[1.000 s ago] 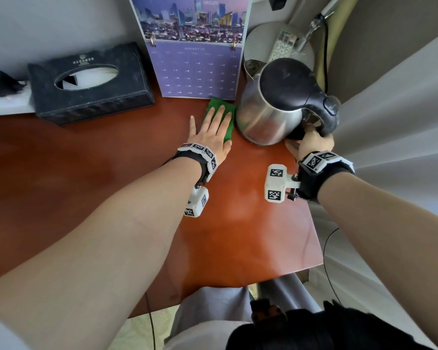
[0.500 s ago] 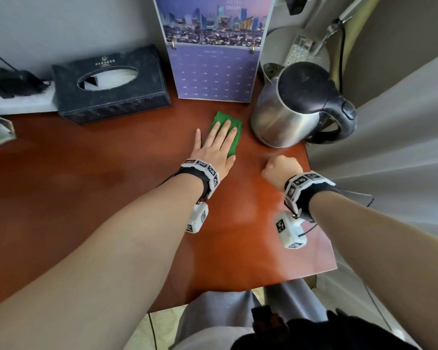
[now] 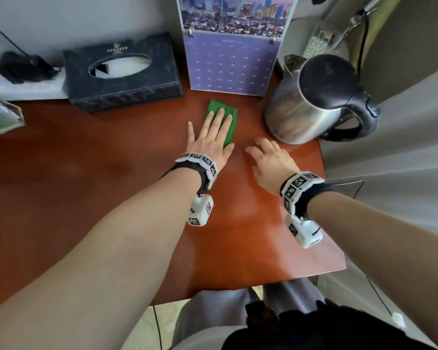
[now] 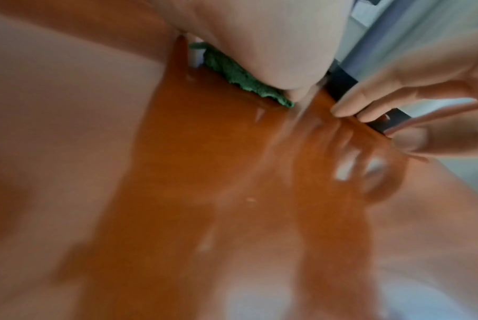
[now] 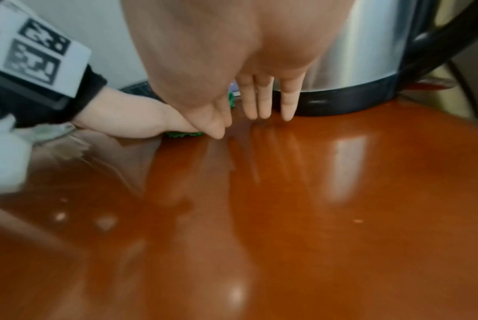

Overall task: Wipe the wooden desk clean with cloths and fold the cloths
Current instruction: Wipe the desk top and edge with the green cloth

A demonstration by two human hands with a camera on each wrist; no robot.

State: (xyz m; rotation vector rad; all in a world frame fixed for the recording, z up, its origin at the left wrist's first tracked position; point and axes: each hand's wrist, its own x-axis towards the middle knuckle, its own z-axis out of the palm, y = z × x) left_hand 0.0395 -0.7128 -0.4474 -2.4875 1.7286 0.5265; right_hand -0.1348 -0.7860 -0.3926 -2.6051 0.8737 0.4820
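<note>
A folded green cloth [image 3: 228, 114] lies on the reddish wooden desk [image 3: 86, 178] in front of the calendar. My left hand [image 3: 213, 132] presses flat on the cloth with straight fingers, and covers most of it. The cloth's edge [image 4: 243, 78] shows under the palm in the left wrist view. My right hand [image 3: 266, 155] hovers just right of the cloth with fingers extended, fingertips [image 5: 262, 108] pointing down close to the desk [image 5: 342, 194], holding nothing. A sliver of the cloth [image 5: 183, 134] shows beside the left hand [image 5: 133, 121] in the right wrist view.
A steel kettle [image 3: 311, 102] with a black lid and handle stands at the desk's right rear corner. A purple calendar [image 3: 233, 46] stands at the back. A black tissue box [image 3: 122, 74] sits to its left. A grey curtain [image 3: 402, 137] hangs right of the desk.
My right hand let go of the kettle handle, drew back as a fist, then opened and moved left toward the cloth. My left hand slid the cloth slightly toward me.
</note>
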